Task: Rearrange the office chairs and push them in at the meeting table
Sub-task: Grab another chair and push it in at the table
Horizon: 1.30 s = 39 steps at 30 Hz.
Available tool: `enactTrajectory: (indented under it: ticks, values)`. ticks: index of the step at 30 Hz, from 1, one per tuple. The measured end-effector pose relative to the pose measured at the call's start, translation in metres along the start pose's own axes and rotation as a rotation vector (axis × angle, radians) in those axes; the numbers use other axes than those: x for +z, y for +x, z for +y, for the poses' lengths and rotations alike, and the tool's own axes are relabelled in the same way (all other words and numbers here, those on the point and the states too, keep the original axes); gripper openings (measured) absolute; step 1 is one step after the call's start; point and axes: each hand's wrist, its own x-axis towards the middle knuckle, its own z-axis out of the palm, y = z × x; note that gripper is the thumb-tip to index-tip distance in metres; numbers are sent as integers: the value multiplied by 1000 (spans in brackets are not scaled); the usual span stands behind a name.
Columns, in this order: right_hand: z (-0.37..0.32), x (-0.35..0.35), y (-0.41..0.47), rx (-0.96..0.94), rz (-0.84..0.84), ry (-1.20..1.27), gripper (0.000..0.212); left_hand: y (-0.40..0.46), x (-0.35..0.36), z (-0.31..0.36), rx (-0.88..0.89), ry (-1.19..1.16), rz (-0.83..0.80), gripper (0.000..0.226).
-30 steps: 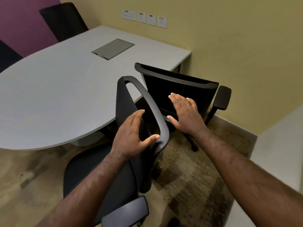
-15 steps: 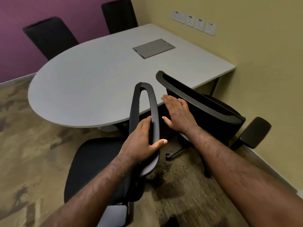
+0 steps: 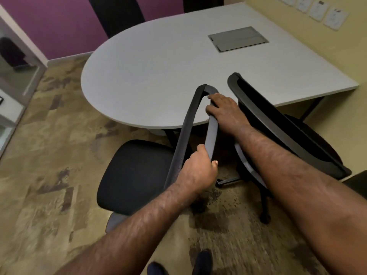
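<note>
A black office chair (image 3: 135, 173) stands in front of me at the rounded near edge of the grey meeting table (image 3: 158, 72), its seat out on the carpet to the left. My left hand (image 3: 198, 169) grips the lower part of its backrest frame. My right hand (image 3: 224, 110) is closed on the same frame near its top. A second black chair (image 3: 288, 132) stands just right of it, its seat partly under the table's straight side.
Two more black chair backs (image 3: 119, 14) rise behind the table by the purple wall. A grey cable hatch (image 3: 238, 41) sits in the tabletop. The yellow wall with sockets (image 3: 317, 10) is on the right, a glass partition (image 3: 15, 62) on the left. My shoes (image 3: 200, 261) show below.
My right hand has moved from the second chair's back onto the top of the near chair's frame. My left hand has closed on the frame. My view has swung right and downward.
</note>
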Motion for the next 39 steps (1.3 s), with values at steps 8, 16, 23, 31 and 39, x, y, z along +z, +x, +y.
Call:
enactTrajectory:
  ticks: [8, 16, 23, 31, 39]
  values:
    - [-11, 1, -9, -22, 23, 10, 12, -15, -3, -13, -27, -10, -67, 25]
    - [-37, -7, -40, -63, 42, -13, 14, -49, -15, -37, 47, 42, -126, 25]
    - [-71, -6, -68, -49, 104, -10, 15, -85, -31, -69, 116, 79, -184, 19]
    - [-133, -6, -104, 6, 91, -69, 12, -128, -58, -134, 268, 230, -191, 20]
    - [-199, -11, -120, 89, 24, -127, 17, -150, -87, -190, 330, 416, -82, 22]
